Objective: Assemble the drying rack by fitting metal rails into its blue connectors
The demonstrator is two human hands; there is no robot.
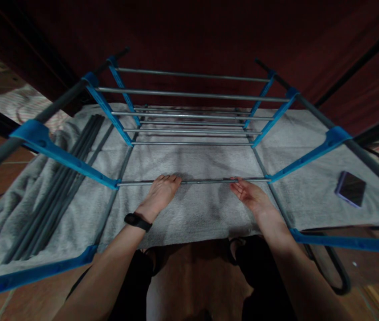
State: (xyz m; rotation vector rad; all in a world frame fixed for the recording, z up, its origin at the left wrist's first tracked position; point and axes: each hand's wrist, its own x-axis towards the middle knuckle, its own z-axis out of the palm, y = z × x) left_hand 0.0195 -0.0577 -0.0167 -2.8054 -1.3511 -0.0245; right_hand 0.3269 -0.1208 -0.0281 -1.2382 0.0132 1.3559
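A thin grey metal rod [205,181] runs across the lower part of a rack frame, its ends meeting the blue plastic bracket [72,162] on the left and the blue plastic bracket [304,156] on the right. My left hand [162,191], a black band on its wrist, is closed over the rod left of its middle. Toward the right end, my right hand [251,196] has its palm turned up and its fingertips closed on the same rod. Beyond my hands, several crossbars [192,94] span other blue brackets of the rack.
Loose grey tubes [65,191] lie in a bundle on the left of a grey towel [189,214]. A phone [351,189] rests on the towel's right side. Dark red fabric [189,35] hangs behind the rack. Tiled floor [192,281] shows between my legs.
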